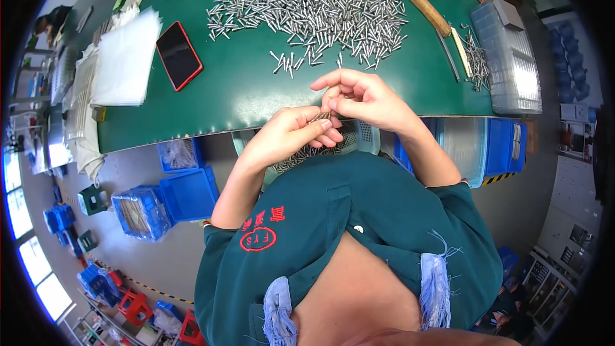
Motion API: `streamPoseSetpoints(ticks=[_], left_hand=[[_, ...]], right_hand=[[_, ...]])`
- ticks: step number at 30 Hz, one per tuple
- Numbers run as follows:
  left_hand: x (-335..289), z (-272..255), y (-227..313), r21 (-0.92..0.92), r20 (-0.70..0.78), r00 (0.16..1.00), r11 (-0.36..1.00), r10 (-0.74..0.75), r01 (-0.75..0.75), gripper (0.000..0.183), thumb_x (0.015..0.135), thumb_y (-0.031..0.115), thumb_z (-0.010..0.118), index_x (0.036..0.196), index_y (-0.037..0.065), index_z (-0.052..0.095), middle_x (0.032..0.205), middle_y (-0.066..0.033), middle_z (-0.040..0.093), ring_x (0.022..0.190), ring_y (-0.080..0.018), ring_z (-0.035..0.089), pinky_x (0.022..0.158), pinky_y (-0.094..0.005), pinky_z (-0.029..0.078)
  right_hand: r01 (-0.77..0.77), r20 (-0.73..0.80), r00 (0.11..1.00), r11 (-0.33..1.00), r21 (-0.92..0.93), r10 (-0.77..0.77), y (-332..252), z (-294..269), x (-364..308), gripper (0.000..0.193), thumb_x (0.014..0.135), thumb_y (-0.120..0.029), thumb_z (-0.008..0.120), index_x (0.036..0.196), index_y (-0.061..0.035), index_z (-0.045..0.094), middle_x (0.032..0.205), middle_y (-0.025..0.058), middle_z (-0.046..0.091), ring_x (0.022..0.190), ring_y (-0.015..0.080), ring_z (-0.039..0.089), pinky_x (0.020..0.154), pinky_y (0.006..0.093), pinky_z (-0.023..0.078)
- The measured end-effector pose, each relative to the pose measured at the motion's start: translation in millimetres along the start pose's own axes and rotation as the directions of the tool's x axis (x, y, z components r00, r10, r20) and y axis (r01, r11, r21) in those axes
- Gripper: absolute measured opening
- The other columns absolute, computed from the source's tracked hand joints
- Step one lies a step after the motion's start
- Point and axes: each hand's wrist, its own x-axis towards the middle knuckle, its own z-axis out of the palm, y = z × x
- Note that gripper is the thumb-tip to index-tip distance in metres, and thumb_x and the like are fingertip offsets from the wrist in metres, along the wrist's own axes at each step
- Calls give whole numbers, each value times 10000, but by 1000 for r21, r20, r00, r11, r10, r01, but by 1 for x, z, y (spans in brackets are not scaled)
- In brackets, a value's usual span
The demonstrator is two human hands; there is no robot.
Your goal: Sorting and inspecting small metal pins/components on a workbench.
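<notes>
At the near edge of the green table, both my hands meet over a pale green plastic basket (369,136). My left hand (286,133) is curled around a bunch of small metal pins (322,116), thumb laid across the fingers. Just above it, my right hand (371,97) has thumb and fingertips drawn together against the left fingers, its index finger curving outward; whatever lies between those tips is too small to make out. More metal pins (291,161) fill the basket, partly covered by my hands and shirt. A large heap of silvery pins (314,13) spreads across the table beyond.
Wooden bars (416,0) flank the heap. A red-edged phone (179,56) and white sheets (128,61) lie at left. On the right are long loose metal pieces (475,57) and stacked clear plastic trays (509,57). Blue bins (189,193) stand below the table.
</notes>
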Motion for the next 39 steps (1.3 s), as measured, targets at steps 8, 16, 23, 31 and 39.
streamPoseSetpoints(ticks=[8,16,23,31,39], left_hand=[[0,2,3,-29,-8,1000,999,-15,14,267,970,176,469,1083,-37,583,944,-131,679,841,-156,666,745,-250,521],[-1,1,7,-116,12,999,992,-44,45,291,964,210,482,1050,-45,594,911,-150,685,811,-178,679,717,-256,536],[1,1,6,-122,8,998,991,-56,56,281,964,202,479,1033,-44,597,914,-153,684,813,-180,680,713,-254,540],[12,1,-13,50,-93,996,999,11,-7,235,958,176,494,1012,-17,615,905,-82,677,811,-123,655,730,-229,521],[17,-4,-13,71,-74,997,997,6,0,264,975,173,456,1035,-42,598,935,-107,675,826,-135,655,728,-239,525]], right_hand=[[-18,23,1000,999,40,17,-2,-2,-2,323,896,-22,483,1216,16,508,888,47,614,795,86,579,721,239,476],[-58,-2,998,998,15,58,-6,-2,-3,327,904,-41,478,1228,-3,508,953,56,627,841,79,574,731,233,468],[38,-20,999,998,-52,-39,3,-1,-1,349,885,-69,551,1229,-25,525,922,26,617,823,65,559,692,212,444],[56,-78,991,852,-521,-112,-1,10,-1,318,844,-82,607,1161,-97,602,839,-24,575,706,39,516,567,198,409],[70,-137,979,875,-479,-153,-5,2,2,298,821,-112,592,1118,-91,610,850,2,590,777,86,565,662,246,469]])
